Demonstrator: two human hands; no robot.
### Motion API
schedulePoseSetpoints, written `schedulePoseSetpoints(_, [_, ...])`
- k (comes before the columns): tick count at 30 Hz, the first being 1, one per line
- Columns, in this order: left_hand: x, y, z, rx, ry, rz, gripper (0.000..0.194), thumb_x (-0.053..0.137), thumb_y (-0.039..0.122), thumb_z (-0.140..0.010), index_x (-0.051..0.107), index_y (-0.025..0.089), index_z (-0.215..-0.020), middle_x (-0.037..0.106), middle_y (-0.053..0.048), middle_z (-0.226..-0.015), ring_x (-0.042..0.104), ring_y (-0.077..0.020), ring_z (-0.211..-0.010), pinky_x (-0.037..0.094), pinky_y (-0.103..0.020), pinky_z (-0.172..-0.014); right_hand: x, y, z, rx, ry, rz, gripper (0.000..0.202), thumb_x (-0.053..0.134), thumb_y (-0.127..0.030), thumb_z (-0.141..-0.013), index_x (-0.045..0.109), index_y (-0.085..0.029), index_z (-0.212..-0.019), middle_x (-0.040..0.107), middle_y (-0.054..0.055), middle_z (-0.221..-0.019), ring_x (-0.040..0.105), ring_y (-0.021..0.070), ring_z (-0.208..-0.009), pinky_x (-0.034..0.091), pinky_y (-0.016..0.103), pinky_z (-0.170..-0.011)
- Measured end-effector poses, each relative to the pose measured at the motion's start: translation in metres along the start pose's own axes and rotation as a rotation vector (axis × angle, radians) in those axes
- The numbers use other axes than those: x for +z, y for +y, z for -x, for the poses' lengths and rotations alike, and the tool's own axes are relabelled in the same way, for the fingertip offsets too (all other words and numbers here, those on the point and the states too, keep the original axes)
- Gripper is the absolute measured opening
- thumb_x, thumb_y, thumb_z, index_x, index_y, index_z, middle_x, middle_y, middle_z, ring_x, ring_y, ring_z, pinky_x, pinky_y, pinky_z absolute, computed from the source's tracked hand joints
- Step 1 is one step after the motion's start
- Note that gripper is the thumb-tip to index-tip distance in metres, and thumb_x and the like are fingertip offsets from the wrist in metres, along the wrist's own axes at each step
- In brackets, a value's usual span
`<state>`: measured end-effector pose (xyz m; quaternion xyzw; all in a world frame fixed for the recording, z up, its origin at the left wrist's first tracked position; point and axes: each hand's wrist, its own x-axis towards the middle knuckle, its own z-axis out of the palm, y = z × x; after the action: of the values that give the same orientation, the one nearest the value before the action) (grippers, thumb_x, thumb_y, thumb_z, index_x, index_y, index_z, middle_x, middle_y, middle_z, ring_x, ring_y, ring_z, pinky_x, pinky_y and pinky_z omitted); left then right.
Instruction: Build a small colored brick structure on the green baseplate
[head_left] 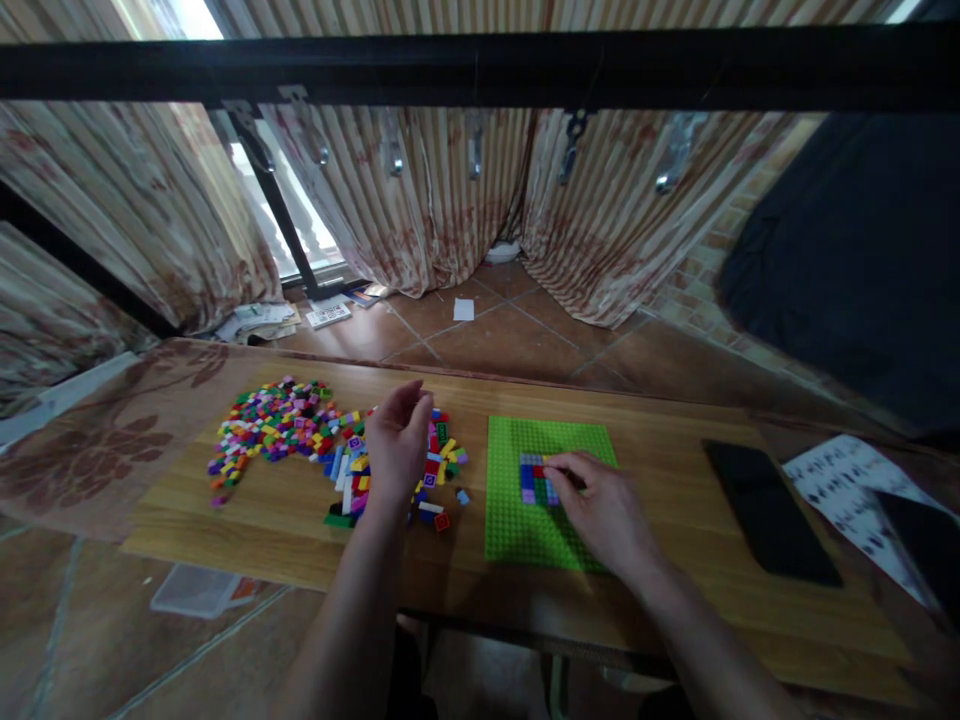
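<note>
My right hand (604,505) is over the green baseplate (510,545), with thumb and forefinger pinched at a small red toy brick (538,471). Around those fingertips, a block of blue, grey, purple and green bricks (528,485) is set on the plate; my fingers hide its right part. My left hand (399,445) hovers above a spread of larger loose toy bricks (352,480), fingers curled toward the thumb. Whatever may be between them is hidden. A red brick (442,522) and a small light blue piece (463,496) lie between that spread and the baseplate.
A heap of small colourful bricks (274,420) covers the left of the wooden table (262,525). At the right lie a dark flat panel (772,510) and a printed sheet (862,490). A black bar (480,75) with hanging clips crosses above. A clear plastic box (196,590) is on the floor.
</note>
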<state>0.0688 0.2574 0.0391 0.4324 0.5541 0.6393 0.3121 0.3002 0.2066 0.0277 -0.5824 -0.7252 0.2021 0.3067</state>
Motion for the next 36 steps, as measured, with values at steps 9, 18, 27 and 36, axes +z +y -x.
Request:
schedulePoseSetpoints(9, [-0.008,0.004,-0.005,-0.252,0.094,0.287,0.034,0.076,0.032,-0.061,0.07,0.015,-0.089,0.067,0.0,-0.077,0.056,-0.0064,-0.06,0.045,-0.021,-0.064,0.024,-0.02,0.01,-0.154,-0.12,0.035,0.019,0.047,-0.023,-0.092,0.065,-0.021,-0.085,0.066,0.003,-0.082,0.062,0.0168,-0.076,0.045,0.028,-0.071])
schedulePoseSetpoints(18, [-0.009,0.006,-0.006,-0.317,0.115,0.394,0.033,0.078,0.027,-0.055,0.068,0.013,-0.083,0.065,0.001,-0.072,0.055,-0.0058,-0.059,0.044,-0.02,-0.063,0.067,-0.046,0.029,-0.417,-0.163,0.007,0.019,0.055,-0.017,-0.089,0.065,-0.021,-0.105,0.065,0.007,-0.105,0.057,0.0213,-0.093,0.046,0.035,-0.083])
schedulePoseSetpoints(27, [-0.008,0.004,-0.005,-0.343,0.096,0.396,0.034,0.08,0.025,-0.053,0.069,0.013,-0.084,0.065,0.001,-0.07,0.054,-0.0052,-0.058,0.041,-0.018,-0.059,0.089,-0.058,0.031,-0.508,-0.203,0.161,0.014,0.055,-0.018,-0.09,0.065,-0.02,-0.099,0.064,0.005,-0.092,0.05,0.0209,-0.086,0.042,0.035,-0.075])
schedulePoseSetpoints(36, [-0.008,0.003,-0.006,-0.352,0.093,0.414,0.036,0.082,0.025,-0.051,0.069,0.013,-0.083,0.065,0.0,-0.069,0.055,-0.0058,-0.058,0.041,-0.018,-0.058,0.092,-0.052,0.034,-0.497,-0.199,0.123,0.014,0.053,-0.015,-0.091,0.065,-0.019,-0.095,0.063,0.004,-0.09,0.05,0.02,-0.083,0.04,0.034,-0.073])
